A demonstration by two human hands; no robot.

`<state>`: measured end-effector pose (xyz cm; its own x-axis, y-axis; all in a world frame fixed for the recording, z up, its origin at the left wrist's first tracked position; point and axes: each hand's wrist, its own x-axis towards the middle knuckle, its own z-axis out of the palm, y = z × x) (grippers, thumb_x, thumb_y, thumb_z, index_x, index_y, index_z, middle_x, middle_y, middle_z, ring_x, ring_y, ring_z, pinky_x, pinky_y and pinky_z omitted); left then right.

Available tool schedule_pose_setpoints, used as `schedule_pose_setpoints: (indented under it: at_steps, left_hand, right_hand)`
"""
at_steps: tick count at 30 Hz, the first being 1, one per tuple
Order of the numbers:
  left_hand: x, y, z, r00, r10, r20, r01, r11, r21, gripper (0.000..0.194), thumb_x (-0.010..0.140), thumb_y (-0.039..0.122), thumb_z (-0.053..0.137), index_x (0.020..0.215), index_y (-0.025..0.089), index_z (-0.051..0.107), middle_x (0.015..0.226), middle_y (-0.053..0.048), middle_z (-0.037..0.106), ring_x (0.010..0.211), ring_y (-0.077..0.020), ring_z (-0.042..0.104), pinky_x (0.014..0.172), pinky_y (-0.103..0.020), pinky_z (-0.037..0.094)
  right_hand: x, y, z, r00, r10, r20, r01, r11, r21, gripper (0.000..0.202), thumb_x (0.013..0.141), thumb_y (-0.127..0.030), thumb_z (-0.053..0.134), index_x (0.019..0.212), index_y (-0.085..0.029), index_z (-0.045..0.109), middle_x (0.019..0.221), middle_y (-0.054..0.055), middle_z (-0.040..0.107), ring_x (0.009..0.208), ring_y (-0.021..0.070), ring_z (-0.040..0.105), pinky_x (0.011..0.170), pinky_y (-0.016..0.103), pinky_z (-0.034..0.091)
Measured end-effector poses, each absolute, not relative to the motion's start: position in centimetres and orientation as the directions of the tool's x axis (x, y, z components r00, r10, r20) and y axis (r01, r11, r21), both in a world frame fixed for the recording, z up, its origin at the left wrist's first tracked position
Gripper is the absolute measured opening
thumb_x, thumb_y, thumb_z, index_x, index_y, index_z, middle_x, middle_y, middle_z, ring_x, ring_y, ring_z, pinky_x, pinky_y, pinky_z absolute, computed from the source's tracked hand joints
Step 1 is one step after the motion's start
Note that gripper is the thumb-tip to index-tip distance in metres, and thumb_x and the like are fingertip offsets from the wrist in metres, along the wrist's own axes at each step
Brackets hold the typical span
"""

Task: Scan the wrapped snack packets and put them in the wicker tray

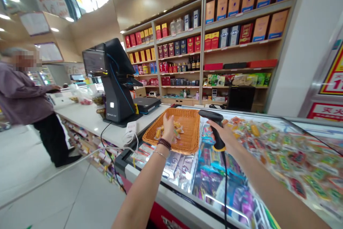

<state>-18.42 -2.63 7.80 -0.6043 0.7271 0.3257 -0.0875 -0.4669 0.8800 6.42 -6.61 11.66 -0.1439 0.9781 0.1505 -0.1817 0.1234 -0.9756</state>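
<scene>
My left hand (168,128) reaches over a shallow orange-brown wicker basket (190,129), with a beaded bracelet and a thin bangle at the wrist. Its visible fingers are slightly apart and I see nothing held in them. Several small clear-wrapped yellowish snacks (178,128) lie in the basket, on both sides of this hand. To the right, my right hand (224,133) is closed round the grip of a black barcode scanner (211,115). The scanner's head points left toward the basket, and its cable hangs down in front of the freezer.
Under the basket is a glass-topped chest freezer (182,193) of packaged goods. Wrapped snacks (284,150) are heaped on its right side. A checkout terminal (114,82) and a white power strip (131,128) stand left. Loose cables cross there. A person (24,93) stands beyond the counter.
</scene>
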Motion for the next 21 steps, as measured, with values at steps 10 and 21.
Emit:
schedule_pose_setpoints:
  at_steps: [10,21]
  left_hand:
    - [-1.4,-1.6,5.5,0.024,0.802,0.597,0.24,-0.584,0.775,0.029,0.074,0.02,0.076,0.103,0.022,0.074,0.112,-0.012,0.07,0.11,-0.0288,0.062,0.108,-0.044,0.044]
    - [1.9,0.0,-0.3,-0.005,0.916,0.402,0.401,-0.366,0.84,0.028,0.067,0.023,0.083,0.062,0.022,0.055,0.076,-0.01,0.063,0.119,-0.0382,0.057,0.117,-0.055,0.025]
  right_hand:
    - [16.3,-9.0,10.8,0.101,0.971,0.217,-0.109,0.228,-0.968,0.044,0.068,-0.057,0.081,0.076,-0.021,0.058,0.06,-0.002,0.057,0.041,0.01,0.046,0.035,0.025,0.037]
    - [19.2,-9.8,6.1,0.177,0.979,0.101,-0.081,0.117,-0.99,0.045,0.067,-0.06,0.081,0.073,-0.022,0.057,0.061,-0.003,0.057,0.04,0.0111,0.049,0.037,0.027,0.042]
